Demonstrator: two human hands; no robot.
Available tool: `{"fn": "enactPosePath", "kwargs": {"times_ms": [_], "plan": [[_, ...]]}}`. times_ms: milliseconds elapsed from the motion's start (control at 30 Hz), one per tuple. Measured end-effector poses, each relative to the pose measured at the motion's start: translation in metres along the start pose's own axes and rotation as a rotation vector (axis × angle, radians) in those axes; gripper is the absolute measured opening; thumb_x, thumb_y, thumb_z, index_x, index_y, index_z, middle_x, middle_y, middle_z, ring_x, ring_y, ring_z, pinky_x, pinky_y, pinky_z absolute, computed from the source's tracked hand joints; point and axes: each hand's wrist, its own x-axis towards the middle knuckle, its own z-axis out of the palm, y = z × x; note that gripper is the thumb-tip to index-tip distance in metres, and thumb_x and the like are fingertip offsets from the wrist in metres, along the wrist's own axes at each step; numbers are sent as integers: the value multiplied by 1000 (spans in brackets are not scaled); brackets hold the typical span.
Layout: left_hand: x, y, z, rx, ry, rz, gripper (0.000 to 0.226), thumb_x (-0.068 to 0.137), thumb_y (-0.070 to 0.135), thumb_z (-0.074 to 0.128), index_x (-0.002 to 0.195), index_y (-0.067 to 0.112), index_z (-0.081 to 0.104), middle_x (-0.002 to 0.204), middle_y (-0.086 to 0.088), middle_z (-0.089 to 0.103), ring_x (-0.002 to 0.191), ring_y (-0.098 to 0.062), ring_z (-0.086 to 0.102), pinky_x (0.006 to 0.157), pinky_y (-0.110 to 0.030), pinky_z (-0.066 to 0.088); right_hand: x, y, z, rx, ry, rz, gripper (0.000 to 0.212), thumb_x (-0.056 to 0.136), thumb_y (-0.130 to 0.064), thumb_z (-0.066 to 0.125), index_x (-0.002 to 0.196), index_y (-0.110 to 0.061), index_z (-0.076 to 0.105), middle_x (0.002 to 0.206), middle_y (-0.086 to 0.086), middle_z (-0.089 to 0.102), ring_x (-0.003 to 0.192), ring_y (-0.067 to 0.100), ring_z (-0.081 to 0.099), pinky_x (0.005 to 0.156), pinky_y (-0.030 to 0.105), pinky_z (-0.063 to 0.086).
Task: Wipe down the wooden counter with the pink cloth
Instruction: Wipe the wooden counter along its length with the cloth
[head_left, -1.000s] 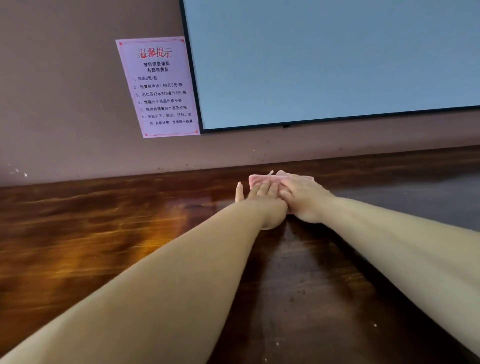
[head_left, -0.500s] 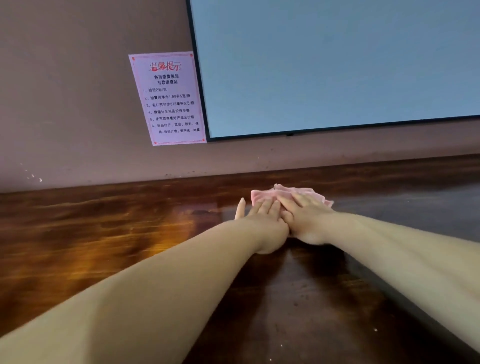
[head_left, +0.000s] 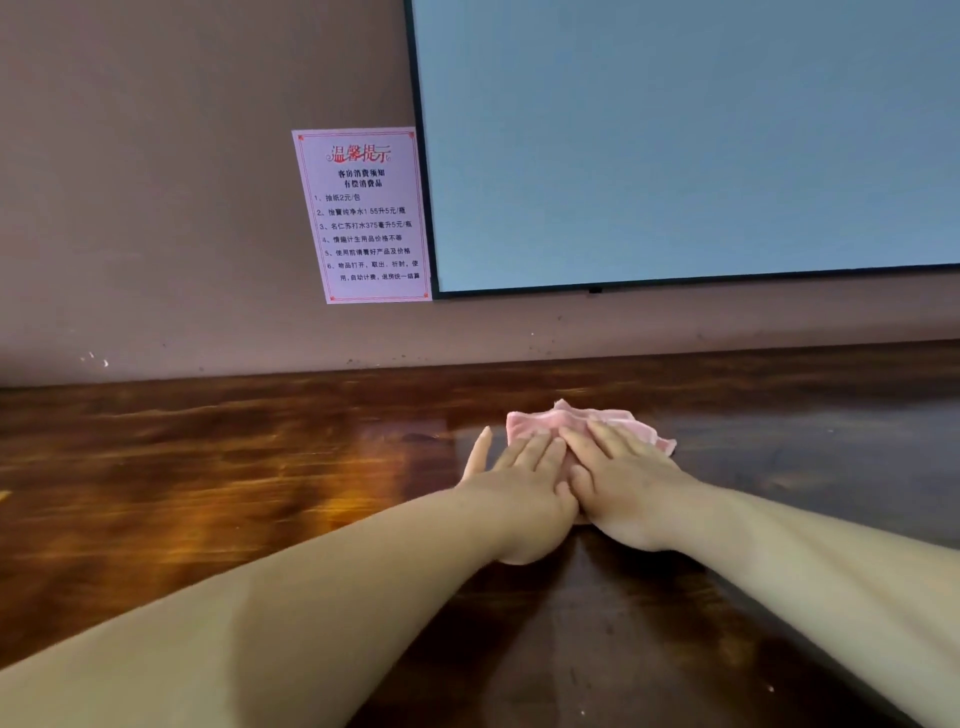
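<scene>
A crumpled pink cloth (head_left: 613, 422) lies on the dark wooden counter (head_left: 208, 467), a little short of the back wall. My left hand (head_left: 524, 483) lies flat on its left part with straight fingers, the thumb out on the wood. My right hand (head_left: 623, 475) presses flat on the cloth's right part, right beside the left hand. Most of the cloth is hidden under both hands; only its far edge shows.
A brown wall (head_left: 156, 208) rises behind the counter. A pink printed notice (head_left: 363, 215) is stuck on it. A large pale screen with a dark frame (head_left: 675, 140) hangs to its right. The counter stretches left and right of my hands.
Both hands with the cloth have slid back from the wall toward me, and more of the cloth's far edge now shows. The view has tilted up.
</scene>
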Motion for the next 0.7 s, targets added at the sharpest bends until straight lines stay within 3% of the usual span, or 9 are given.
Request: {"fn": "enactPosePath", "kwargs": {"times_ms": [200, 367, 533, 700], "plan": [[14, 8, -19, -55, -19, -112, 57, 100, 31, 8, 153, 18, -7, 160, 4, -13, 144, -8, -19, 113, -48, -18, 19, -9, -20, 16, 35, 39, 58, 106, -47, 18, 159, -33, 1, 167, -2, -6, 153, 17, -5, 124, 38, 0], [-6, -6, -2, -34, -29, 3, 60, 97, 38, 7, 152, 19, -9, 159, 5, -17, 142, -6, -23, 112, -46, -23, 3, -6, 3, -60, -4, -62, 62, 102, -47, 11, 159, -27, -7, 166, 0, -15, 152, 16, -17, 124, 45, 0], [14, -4, -13, -50, -29, -96, 58, 99, 34, 8, 152, 21, -8, 160, 7, -13, 143, -6, -18, 113, -48, -19, 20, -14, -14, -151, -24, -73, 65, 105, -42, 26, 160, -23, -3, 166, 0, -15, 152, 18, -16, 124, 41, -4], [7, -7, -11, -35, -26, -74, 58, 99, 35, 8, 152, 19, -8, 160, 4, -14, 143, -7, -20, 112, -48, -21, 14, -17, -10, -141, -36, -71, 63, 106, -42, 20, 159, -22, -7, 166, 0, -17, 151, 18, -19, 124, 40, -6]]}}
